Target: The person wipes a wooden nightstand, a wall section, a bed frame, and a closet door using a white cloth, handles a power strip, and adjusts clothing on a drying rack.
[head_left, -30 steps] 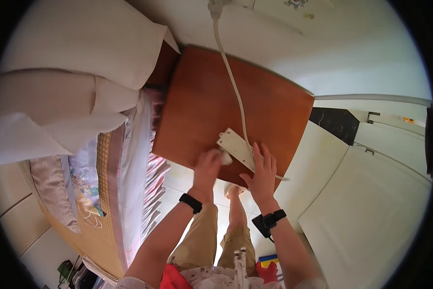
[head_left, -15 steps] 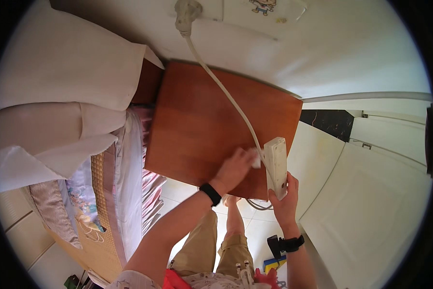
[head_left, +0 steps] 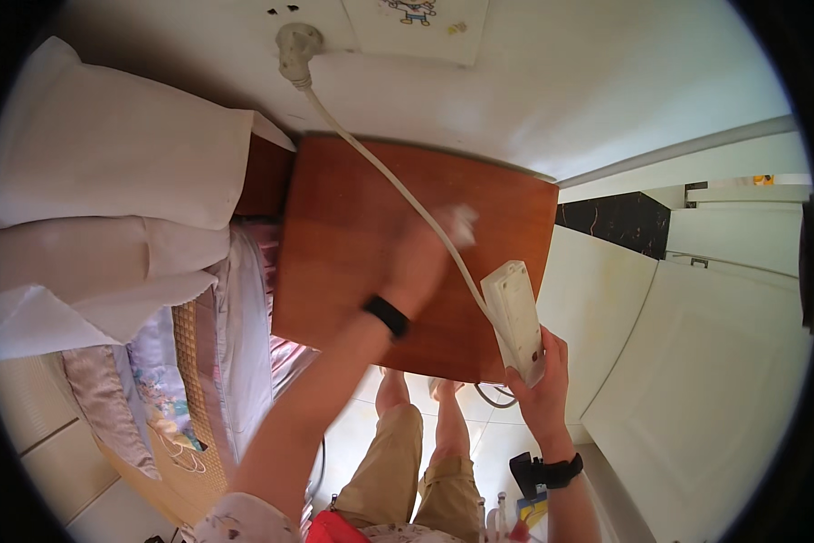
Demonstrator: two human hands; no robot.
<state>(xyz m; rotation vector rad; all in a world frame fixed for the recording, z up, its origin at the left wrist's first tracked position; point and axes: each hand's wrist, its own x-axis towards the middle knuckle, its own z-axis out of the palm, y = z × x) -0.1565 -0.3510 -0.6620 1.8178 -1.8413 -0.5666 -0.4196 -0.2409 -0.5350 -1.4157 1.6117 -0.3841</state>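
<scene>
My right hand [head_left: 544, 394] grips the lower end of a white power strip [head_left: 513, 308], tilted above the right front part of a reddish-brown wooden tabletop [head_left: 334, 217]. A white cord [head_left: 390, 176] runs from the strip across the tabletop to a plug [head_left: 296, 52] in the wall. Over the middle of the top, my left hand [head_left: 418, 262] is smeared by motion and closed on a crumpled white tissue or small cloth [head_left: 462, 226]. The cord passes in front of this hand, and its separate fingers cannot be made out.
A bed with a cream cover [head_left: 108, 145] and a woven mat [head_left: 186, 362] stands to the left. White cabinet doors [head_left: 696, 362] are on the right, near a black marbled panel [head_left: 615, 224]. A loose cable [head_left: 495, 398] hangs below the tabletop's front edge.
My left hand has moved the white tissue farther back over the tabletop. The power strip in my right hand has tilted slightly to the left. The whole view has shifted.
</scene>
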